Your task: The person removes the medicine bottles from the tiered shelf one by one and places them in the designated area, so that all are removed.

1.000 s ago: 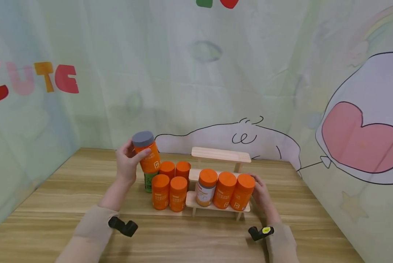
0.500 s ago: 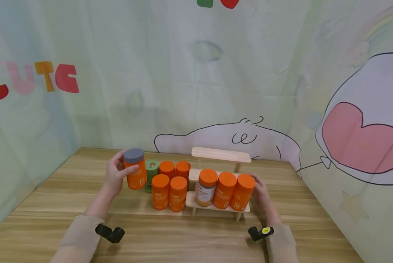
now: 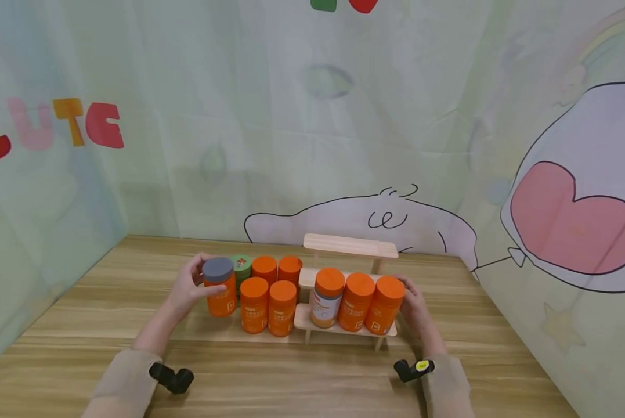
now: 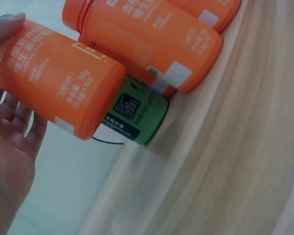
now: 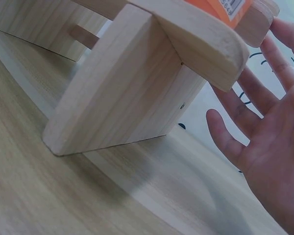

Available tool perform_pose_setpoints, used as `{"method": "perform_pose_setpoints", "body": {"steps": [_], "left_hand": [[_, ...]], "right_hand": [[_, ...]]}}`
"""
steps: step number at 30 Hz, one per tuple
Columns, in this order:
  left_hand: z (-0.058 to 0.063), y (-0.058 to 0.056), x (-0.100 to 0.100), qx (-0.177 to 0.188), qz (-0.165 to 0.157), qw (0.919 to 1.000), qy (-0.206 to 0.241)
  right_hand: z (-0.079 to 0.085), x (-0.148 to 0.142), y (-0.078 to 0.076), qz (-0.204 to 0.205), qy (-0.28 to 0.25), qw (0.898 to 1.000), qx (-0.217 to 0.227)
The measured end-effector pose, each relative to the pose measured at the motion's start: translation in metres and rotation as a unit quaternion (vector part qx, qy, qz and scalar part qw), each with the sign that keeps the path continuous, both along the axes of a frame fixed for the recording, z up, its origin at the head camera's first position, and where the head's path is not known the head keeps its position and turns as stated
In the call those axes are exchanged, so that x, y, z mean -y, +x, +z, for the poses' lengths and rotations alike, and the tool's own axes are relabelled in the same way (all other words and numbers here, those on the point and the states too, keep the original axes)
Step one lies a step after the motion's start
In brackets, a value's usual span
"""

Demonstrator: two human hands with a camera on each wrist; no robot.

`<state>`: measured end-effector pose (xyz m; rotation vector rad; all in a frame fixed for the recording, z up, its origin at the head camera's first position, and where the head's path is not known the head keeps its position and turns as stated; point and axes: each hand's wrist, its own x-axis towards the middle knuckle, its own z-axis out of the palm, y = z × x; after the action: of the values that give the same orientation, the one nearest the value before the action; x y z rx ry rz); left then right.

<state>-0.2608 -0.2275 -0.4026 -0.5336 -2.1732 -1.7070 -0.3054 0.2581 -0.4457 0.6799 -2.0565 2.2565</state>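
Note:
My left hand (image 3: 187, 288) grips an orange jar with a grey lid (image 3: 226, 303) from its left side, thumb across the front. In the left wrist view this jar (image 4: 59, 81) overlaps a green jar (image 4: 137, 112), which stands behind it. Two orange jars (image 3: 253, 310) stand in front to its right, with two more orange-lidded jars (image 3: 264, 267) behind them. My right hand (image 3: 415, 307) is at the right end of a tiered wooden shelf (image 3: 350, 246). In the right wrist view its fingers are extended, fingertips right by the shelf's edge (image 5: 210, 49).
On the shelf's lowest tier stand three orange-lidded jars: one with a white label (image 3: 325, 305) and two plain orange ones (image 3: 356, 305). The wood-grain tabletop (image 3: 302, 377) reaches back to a printed curtain (image 3: 228, 116) with cartoon drawings.
The left hand has brought the grey-lidded jar left and down from above the green jar, then slightly right, to the left end of the group. The right hand has stayed at the shelf.

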Motion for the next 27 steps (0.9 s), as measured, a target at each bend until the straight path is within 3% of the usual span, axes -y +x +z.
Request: {"method": "perform_pose_setpoints", "body": {"steps": [15,27], "left_hand": [[-0.018,-0.003,0.004,0.044,-0.015,0.9976,-0.051],[-0.019,-0.003,0.002,0.091,-0.022,0.9935,-0.064]], "right_hand": [[-0.001,0.002,0.001,-0.01,-0.005,1.0,-0.001],[-0.001,0.0,0.0,-0.01,0.001,1.0,-0.003]]}}
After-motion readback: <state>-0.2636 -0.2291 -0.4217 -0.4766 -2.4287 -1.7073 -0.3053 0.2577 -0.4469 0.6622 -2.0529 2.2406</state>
